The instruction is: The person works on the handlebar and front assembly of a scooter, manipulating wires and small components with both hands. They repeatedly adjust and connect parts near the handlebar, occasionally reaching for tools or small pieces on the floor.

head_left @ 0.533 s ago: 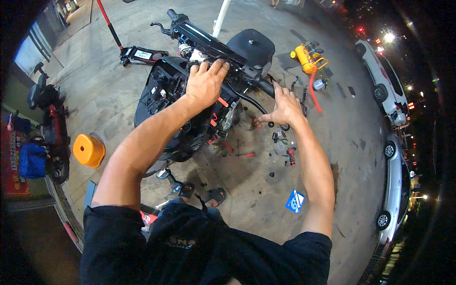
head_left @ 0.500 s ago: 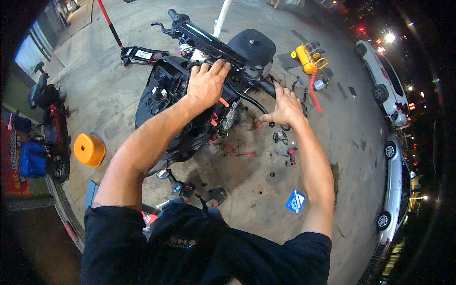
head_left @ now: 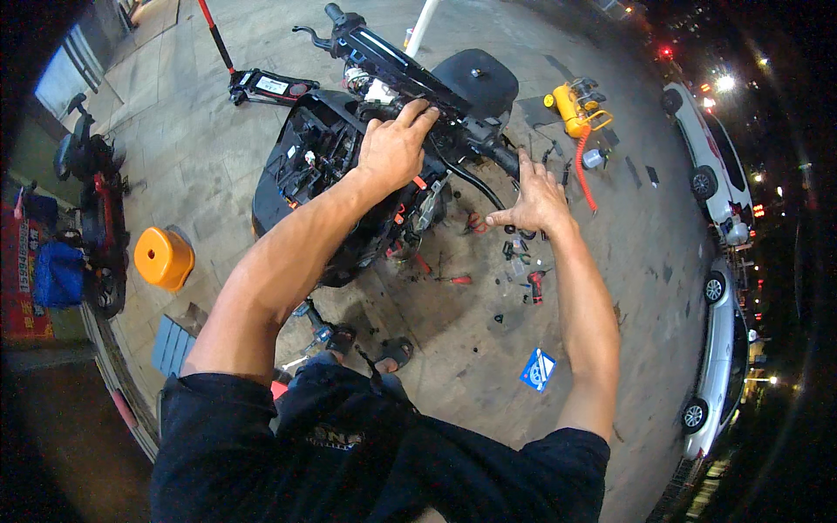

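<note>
A partly stripped scooter stands in front of me, its dark handlebar [head_left: 392, 74] slanting from upper left to lower right. My left hand [head_left: 391, 152] lies on the middle of the handlebar, fingers bent over its near edge and thumb hidden. At the handlebar's right end is a black grip [head_left: 499, 159]. My right hand [head_left: 539, 202] has its fingertips against that end, with the fingers stretched and the thumb held apart. Below my left hand, the open black front body [head_left: 292, 166] shows wiring and connectors. A black cable [head_left: 471, 180] curves down between my hands.
An orange stool [head_left: 164, 259] and a floor jack [head_left: 272, 85] stand at left. A yellow air compressor [head_left: 574, 109] with a red coiled hose is at far right. A red-and-black power tool [head_left: 535, 286] and blue packet [head_left: 538, 370] lie on the floor. Parked cars [head_left: 719, 349] line the right.
The whole view has shifted slightly, with the scooter and floor things a little higher and further right. Both hands stay at the same places on the handlebar.
</note>
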The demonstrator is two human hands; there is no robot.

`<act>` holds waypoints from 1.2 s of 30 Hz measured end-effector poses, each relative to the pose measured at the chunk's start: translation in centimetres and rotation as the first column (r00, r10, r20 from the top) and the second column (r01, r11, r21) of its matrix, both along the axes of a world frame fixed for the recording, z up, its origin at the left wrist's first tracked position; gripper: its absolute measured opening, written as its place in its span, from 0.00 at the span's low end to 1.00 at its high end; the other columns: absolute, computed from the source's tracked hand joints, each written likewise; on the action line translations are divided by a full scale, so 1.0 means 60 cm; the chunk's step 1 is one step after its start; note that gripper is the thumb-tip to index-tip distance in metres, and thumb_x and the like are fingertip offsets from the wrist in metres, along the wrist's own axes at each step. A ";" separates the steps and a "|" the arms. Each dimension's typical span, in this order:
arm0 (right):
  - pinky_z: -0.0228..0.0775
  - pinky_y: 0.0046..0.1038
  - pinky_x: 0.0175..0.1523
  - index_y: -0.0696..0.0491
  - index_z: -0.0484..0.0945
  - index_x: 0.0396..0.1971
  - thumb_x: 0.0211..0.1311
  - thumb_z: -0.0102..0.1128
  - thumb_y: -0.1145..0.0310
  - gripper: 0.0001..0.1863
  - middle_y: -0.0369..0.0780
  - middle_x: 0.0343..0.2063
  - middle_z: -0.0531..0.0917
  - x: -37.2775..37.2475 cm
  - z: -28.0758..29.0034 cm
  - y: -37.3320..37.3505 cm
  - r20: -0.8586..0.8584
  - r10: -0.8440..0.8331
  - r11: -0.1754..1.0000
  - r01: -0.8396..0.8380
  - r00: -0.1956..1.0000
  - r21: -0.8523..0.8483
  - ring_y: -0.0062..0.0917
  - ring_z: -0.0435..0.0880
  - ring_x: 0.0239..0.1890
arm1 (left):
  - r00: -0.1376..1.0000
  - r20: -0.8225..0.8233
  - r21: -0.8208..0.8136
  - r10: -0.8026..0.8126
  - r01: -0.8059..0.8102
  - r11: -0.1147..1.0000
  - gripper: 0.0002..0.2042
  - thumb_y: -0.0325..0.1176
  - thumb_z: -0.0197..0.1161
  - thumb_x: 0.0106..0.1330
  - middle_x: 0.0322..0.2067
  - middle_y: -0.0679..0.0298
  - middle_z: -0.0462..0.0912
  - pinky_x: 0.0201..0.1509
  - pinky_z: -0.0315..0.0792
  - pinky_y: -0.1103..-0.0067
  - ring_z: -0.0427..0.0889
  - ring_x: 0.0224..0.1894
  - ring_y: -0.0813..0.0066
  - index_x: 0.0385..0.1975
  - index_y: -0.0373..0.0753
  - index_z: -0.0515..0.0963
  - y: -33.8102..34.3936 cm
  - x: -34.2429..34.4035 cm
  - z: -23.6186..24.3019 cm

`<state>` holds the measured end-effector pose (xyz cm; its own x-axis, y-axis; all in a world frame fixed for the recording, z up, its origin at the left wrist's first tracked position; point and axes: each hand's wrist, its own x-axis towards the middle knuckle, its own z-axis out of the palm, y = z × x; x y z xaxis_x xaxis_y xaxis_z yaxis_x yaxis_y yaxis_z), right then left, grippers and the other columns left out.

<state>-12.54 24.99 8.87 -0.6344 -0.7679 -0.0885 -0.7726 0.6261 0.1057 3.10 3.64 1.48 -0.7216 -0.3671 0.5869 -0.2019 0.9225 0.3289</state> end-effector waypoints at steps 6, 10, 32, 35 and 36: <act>0.73 0.42 0.59 0.50 0.69 0.64 0.42 0.79 0.51 0.47 0.50 0.53 0.81 -0.034 0.001 -0.004 0.057 0.026 0.992 -0.018 0.998 -0.125 0.45 0.80 0.55 | 1.000 0.008 0.049 -0.019 0.019 0.999 0.30 0.26 0.60 0.55 0.63 0.62 0.70 0.49 0.74 0.62 0.82 0.51 0.59 0.63 0.46 0.70 -0.003 -0.005 -0.006; 0.74 0.42 0.56 0.45 0.71 0.62 0.44 0.79 0.51 0.42 0.47 0.48 0.83 -0.033 -0.002 0.000 0.029 0.014 0.988 -0.010 0.999 -0.153 0.43 0.82 0.52 | 1.000 0.011 0.075 -0.024 0.023 0.997 0.31 0.26 0.61 0.55 0.63 0.62 0.70 0.51 0.75 0.61 0.79 0.55 0.57 0.64 0.46 0.69 -0.005 -0.003 -0.005; 0.68 0.45 0.65 0.59 0.62 0.68 0.31 0.83 0.42 0.64 0.54 0.61 0.74 -0.001 -0.004 -0.002 -0.006 0.032 0.994 -0.032 0.999 -0.103 0.47 0.74 0.63 | 0.995 -0.080 0.116 -0.056 0.065 0.991 0.30 0.24 0.59 0.55 0.63 0.58 0.70 0.50 0.78 0.60 0.80 0.53 0.52 0.62 0.43 0.70 -0.005 -0.010 -0.017; 0.66 0.49 0.65 0.58 0.58 0.70 0.26 0.84 0.39 0.69 0.53 0.62 0.73 0.005 -0.009 -0.006 -0.019 -0.027 0.998 0.026 0.999 -0.059 0.49 0.72 0.64 | 0.994 -0.095 0.145 -0.060 0.074 0.987 0.29 0.25 0.58 0.55 0.64 0.59 0.70 0.51 0.77 0.60 0.81 0.52 0.53 0.62 0.43 0.71 -0.003 -0.012 -0.020; 0.68 0.48 0.64 0.57 0.61 0.69 0.27 0.83 0.40 0.67 0.53 0.60 0.74 0.002 -0.010 -0.008 -0.030 -0.011 0.997 0.008 0.999 -0.078 0.48 0.74 0.62 | 0.994 -0.095 0.154 -0.058 0.072 0.985 0.28 0.25 0.57 0.56 0.64 0.59 0.69 0.51 0.76 0.60 0.82 0.51 0.54 0.62 0.43 0.71 -0.002 -0.013 -0.020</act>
